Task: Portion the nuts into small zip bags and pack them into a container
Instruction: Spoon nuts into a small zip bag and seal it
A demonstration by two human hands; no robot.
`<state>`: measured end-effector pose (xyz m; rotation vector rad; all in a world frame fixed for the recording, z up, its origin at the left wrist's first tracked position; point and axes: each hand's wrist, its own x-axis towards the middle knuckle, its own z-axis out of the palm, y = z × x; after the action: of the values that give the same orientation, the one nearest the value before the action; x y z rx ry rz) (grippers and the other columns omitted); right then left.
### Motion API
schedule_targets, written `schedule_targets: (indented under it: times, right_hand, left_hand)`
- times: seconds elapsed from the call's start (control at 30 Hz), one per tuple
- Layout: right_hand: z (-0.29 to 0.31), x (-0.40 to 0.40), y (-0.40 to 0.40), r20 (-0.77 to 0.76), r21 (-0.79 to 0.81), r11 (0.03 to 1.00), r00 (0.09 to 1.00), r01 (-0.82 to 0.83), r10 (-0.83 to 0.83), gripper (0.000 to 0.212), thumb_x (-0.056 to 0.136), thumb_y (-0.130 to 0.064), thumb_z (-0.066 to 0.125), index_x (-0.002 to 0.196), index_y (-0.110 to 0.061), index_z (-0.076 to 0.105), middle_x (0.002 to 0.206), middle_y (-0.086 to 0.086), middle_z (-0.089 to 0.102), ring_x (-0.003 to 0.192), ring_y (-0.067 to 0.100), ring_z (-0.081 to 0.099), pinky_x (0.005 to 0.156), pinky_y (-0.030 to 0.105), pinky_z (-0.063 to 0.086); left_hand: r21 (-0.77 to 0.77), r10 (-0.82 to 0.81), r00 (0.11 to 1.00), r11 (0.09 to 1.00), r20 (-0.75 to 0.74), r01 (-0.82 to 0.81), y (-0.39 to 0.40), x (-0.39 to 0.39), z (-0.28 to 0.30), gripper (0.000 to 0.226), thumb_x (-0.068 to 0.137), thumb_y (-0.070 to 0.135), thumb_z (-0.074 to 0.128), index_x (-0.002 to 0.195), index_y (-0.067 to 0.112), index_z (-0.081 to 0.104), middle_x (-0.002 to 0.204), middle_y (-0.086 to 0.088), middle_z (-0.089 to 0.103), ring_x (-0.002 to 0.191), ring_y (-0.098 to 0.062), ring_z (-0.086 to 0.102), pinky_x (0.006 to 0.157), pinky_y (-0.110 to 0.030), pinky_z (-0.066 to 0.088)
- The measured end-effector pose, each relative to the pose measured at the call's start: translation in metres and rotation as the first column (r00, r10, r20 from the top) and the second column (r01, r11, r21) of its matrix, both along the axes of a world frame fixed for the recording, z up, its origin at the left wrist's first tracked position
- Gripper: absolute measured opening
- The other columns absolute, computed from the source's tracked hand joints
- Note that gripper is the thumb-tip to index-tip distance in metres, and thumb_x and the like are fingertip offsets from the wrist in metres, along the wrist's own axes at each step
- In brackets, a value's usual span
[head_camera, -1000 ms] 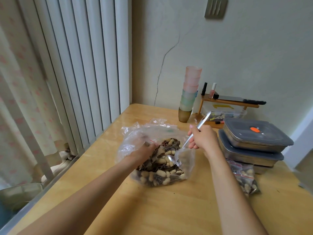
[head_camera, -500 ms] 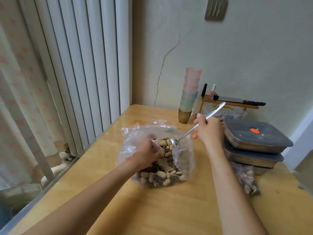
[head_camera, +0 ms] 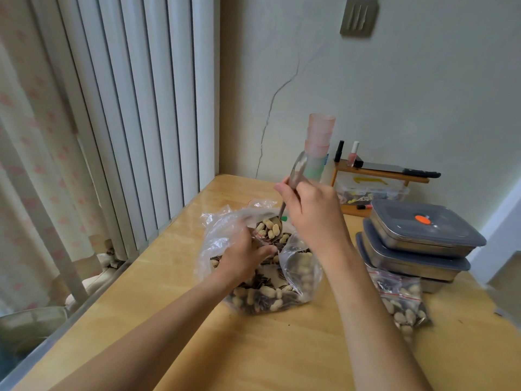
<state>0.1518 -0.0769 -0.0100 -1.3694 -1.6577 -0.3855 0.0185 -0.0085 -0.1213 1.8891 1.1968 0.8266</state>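
A large clear plastic bag [head_camera: 222, 235] of peanuts and striped seeds lies on the wooden table [head_camera: 282, 348]. Inside it, my left hand [head_camera: 242, 258] pinches a small zip bag [head_camera: 260, 239] with a red strip, mostly hidden by the fingers. My right hand [head_camera: 313, 215] grips a metal spoon [head_camera: 296, 176], tilted steeply with its handle up. The bowl, heaped with peanuts [head_camera: 270, 228], sits at the small bag's mouth. A filled zip bag [head_camera: 400, 300] lies to the right, in front of the steel containers [head_camera: 423, 232].
Three stacked steel containers with grey lids stand at the right. Behind them are a low wooden shelf [head_camera: 380, 173] with small bottles and a stack of plastic cups [head_camera: 320, 142]. Vertical blinds line the left table edge.
The right hand lifted the spoon out of the nut pile with a load of peanuts and swung the handle upright. The left hand rose slightly with the small bag.
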Motion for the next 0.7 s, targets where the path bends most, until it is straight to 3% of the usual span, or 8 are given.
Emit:
schedule_targets:
  times: [0.13, 0.2, 0.27, 0.3, 0.37, 0.5, 0.63, 0.7]
  right_hand:
    - [-0.002, 0.0, 0.003, 0.031, 0.121, 0.992, 0.999, 0.02, -0.024, 0.027, 0.103, -0.026, 0.062, 0.09, -0.003, 0.069, 0.071, 0.004, 0.064, 0.06, 0.017, 0.055, 0.059, 0.017, 0.033]
    - [-0.002, 0.001, 0.003, 0.021, 0.16, 0.987, 0.999, 0.022, -0.026, 0.035, 0.103, -0.032, 0.056, 0.09, -0.003, 0.07, 0.072, 0.006, 0.066, 0.06, 0.018, 0.056, 0.061, 0.016, 0.031]
    - [-0.001, 0.002, 0.003, 0.036, 0.182, 0.983, 0.999, 0.033, -0.04, 0.038, 0.103, -0.035, 0.052, 0.091, -0.003, 0.071, 0.073, 0.006, 0.067, 0.061, 0.018, 0.058, 0.062, 0.015, 0.031]
    - [-0.001, 0.001, 0.003, 0.044, 0.178, 0.983, 0.998, 0.035, -0.044, 0.039, 0.103, -0.035, 0.052, 0.091, -0.004, 0.071, 0.073, 0.006, 0.068, 0.061, 0.018, 0.059, 0.061, 0.014, 0.031]
    - [0.0, 0.0, 0.003, 0.049, 0.164, 0.986, 0.998, 0.033, -0.041, 0.037, 0.103, -0.034, 0.054, 0.091, -0.004, 0.071, 0.073, 0.005, 0.067, 0.061, 0.017, 0.058, 0.06, 0.013, 0.031]
    - [0.0, 0.0, 0.001, 0.039, 0.171, 0.984, 0.997, 0.052, -0.06, 0.026, 0.102, -0.025, 0.063, 0.091, -0.004, 0.072, 0.072, 0.004, 0.066, 0.061, 0.011, 0.049, 0.055, 0.01, 0.03]
    - [-0.002, 0.005, 0.003, -0.001, 0.116, 0.987, 0.994, 0.108, -0.109, 0.028, 0.102, -0.026, 0.062, 0.09, -0.004, 0.072, 0.069, 0.004, 0.064, 0.059, 0.014, 0.051, 0.051, 0.013, 0.026]
    - [-0.004, 0.009, 0.005, -0.064, 0.07, 0.982, 0.983, 0.174, -0.169, 0.032, 0.103, -0.027, 0.06, 0.087, -0.003, 0.071, 0.069, 0.003, 0.062, 0.058, 0.016, 0.051, 0.049, 0.014, 0.031]
  left_hand:
    - [-0.057, -0.015, 0.996, 0.998, 0.086, 0.02, -0.005, 0.003, 0.003, 0.034, 0.093, 0.029, 0.072, 0.107, 0.025, 0.041, 0.089, 0.007, 0.061, 0.076, 0.005, 0.054, 0.062, -0.007, 0.04]
    - [-0.117, -0.028, 0.991, 0.992, 0.134, 0.044, -0.006, 0.005, 0.005, 0.035, 0.097, 0.019, 0.067, 0.123, 0.008, 0.046, 0.084, 0.002, 0.061, 0.075, -0.004, 0.057, 0.068, -0.012, 0.04]
    - [-0.135, -0.05, 0.99, 0.988, 0.128, 0.068, -0.009, 0.006, 0.008, 0.039, 0.101, 0.019, 0.06, 0.132, 0.0, 0.046, 0.105, -0.005, 0.066, 0.099, -0.018, 0.062, 0.078, -0.017, 0.039]
    - [-0.144, -0.037, 0.992, 0.988, 0.124, 0.055, -0.01, 0.005, 0.008, 0.039, 0.102, 0.025, 0.059, 0.135, 0.01, 0.046, 0.111, 0.005, 0.062, 0.107, -0.019, 0.059, 0.081, -0.016, 0.041]
    - [-0.137, 0.006, 0.994, 0.991, 0.113, 0.009, -0.013, 0.002, 0.007, 0.028, 0.1, 0.037, 0.06, 0.12, 0.03, 0.043, 0.098, 0.017, 0.057, 0.095, -0.012, 0.057, 0.076, -0.014, 0.043]
    - [-0.142, 0.012, 0.997, 0.99, 0.077, -0.001, -0.009, 0.002, 0.0, 0.016, 0.099, 0.051, 0.057, 0.093, 0.044, 0.044, 0.106, 0.012, 0.066, 0.097, -0.019, 0.066, 0.092, -0.04, 0.051]
    - [-0.085, 0.027, 0.998, 0.996, 0.064, -0.021, -0.012, 0.001, 0.002, 0.046, 0.096, 0.054, 0.06, 0.134, 0.037, 0.039, 0.113, 0.008, 0.067, 0.102, -0.02, 0.066, 0.093, -0.041, 0.053]
    - [-0.096, 0.02, 0.999, 0.995, 0.026, -0.018, -0.011, 0.0, -0.001, 0.051, 0.097, 0.055, 0.057, 0.14, 0.037, 0.035, 0.123, 0.008, 0.064, 0.105, -0.021, 0.065, 0.093, -0.04, 0.053]
